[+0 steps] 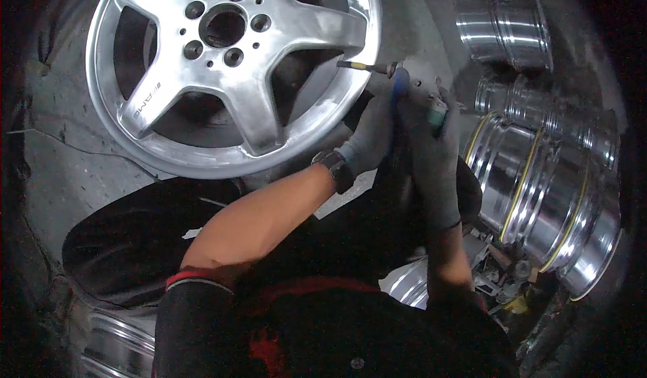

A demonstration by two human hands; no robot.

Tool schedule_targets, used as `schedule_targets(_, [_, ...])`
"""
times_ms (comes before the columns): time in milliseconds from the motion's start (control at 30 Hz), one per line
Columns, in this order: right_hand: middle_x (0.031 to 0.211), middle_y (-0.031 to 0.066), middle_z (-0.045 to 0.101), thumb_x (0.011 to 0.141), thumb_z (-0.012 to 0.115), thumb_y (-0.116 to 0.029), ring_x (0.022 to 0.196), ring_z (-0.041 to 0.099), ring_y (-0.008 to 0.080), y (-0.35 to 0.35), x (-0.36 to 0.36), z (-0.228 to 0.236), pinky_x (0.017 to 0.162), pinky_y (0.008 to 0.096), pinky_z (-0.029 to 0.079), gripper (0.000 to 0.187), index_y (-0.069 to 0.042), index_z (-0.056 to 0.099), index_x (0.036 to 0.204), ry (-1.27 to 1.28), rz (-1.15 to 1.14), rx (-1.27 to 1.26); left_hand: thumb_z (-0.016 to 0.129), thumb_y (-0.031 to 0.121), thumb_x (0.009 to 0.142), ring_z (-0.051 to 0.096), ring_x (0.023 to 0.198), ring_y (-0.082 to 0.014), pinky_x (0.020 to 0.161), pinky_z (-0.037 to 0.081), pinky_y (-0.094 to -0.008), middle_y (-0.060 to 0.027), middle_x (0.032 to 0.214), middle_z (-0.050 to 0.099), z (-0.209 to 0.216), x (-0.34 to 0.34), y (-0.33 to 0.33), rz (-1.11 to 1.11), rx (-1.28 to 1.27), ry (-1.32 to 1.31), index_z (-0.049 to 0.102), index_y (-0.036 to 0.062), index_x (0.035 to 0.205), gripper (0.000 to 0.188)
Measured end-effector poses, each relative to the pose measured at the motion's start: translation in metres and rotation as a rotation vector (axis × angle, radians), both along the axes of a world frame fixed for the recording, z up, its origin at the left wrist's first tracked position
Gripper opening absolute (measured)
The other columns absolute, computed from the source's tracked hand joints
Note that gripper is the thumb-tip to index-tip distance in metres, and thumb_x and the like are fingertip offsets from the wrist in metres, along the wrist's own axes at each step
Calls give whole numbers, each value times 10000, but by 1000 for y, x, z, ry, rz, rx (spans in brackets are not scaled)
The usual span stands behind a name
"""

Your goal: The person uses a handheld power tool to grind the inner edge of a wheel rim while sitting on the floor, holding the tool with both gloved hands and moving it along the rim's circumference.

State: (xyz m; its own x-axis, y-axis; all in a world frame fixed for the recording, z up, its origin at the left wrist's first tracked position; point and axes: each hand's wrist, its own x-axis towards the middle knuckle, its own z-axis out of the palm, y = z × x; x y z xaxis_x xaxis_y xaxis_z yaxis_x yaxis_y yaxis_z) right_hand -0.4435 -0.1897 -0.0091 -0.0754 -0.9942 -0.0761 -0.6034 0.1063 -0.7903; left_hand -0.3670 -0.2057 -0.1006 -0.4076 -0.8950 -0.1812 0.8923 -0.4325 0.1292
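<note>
A large silver five-spoke alloy wheel (226, 81) lies face up at the upper left, its spokes bright and brushed-looking. Just past its right rim I hold a die grinder (437, 113) with a greenish body, partly hidden by my gloves. Its slim dark and yellow tip (357, 65) points left, over the rim's edge; whether it touches the metal I cannot tell. My left hand (376, 125), in a grey glove with a dark watch at the wrist, is closed about the front of the grinder. My right hand (431, 152), also gloved, wraps round its body.
Polished wheel barrels (532, 182) stand stacked along the right, some edged in yellow. Another barrel (505, 27) sits at the upper right. Loose metal parts (515, 277) lie beside my right forearm. A thin cable (81, 147) crosses the floor left of the wheel.
</note>
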Motion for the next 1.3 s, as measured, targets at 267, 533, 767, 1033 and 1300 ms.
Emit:
schedule_targets(267, [1303, 204, 591, 924, 780, -134, 1186, 604, 251, 13, 0, -3, 1001, 373, 524, 651, 14, 398, 1430, -74, 71, 29, 467, 531, 1068, 596, 1129, -130, 1028, 459, -306, -28, 1247, 640, 8, 1, 18, 19, 119, 132, 600, 76, 1313, 534])
schedule_targets(533, [1276, 185, 616, 908, 800, -146, 1158, 625, 245, -5, -5, -11, 968, 374, 543, 672, -16, 409, 1438, 222, 106, -117, 399, 507, 1093, 625, 1176, -217, 1055, 491, -391, -101, 1296, 633, -6, 0, -2, 17, 63, 106, 541, 64, 1356, 535])
schedule_targets(767, [1300, 165, 595, 905, 805, -168, 1194, 602, 233, 28, 2, -6, 973, 363, 536, 696, -16, 397, 1447, -53, -46, 97, 487, 448, 1078, 598, 1146, -160, 1036, 454, -310, -54, 1235, 643, 4, 5, 35, 58, 112, 142, 601, 47, 1309, 476])
schedule_targets(1033, [1301, 135, 594, 939, 751, -105, 1181, 602, 221, 34, -10, -2, 958, 356, 544, 638, -16, 386, 1455, -175, -82, 180, 464, 494, 1077, 610, 1098, -150, 1000, 486, -324, -52, 1191, 648, 7, -10, 32, 1, 127, 128, 585, 63, 1306, 503])
schedule_targets(1300, [1293, 132, 598, 969, 716, -99, 1165, 599, 207, 5, -5, 9, 950, 351, 549, 521, -27, 448, 1409, -114, -82, 51, 432, 486, 1090, 614, 1180, -183, 1082, 459, -342, -68, 1275, 641, 1, -11, -2, -85, 6, -69, 569, 66, 1362, 519])
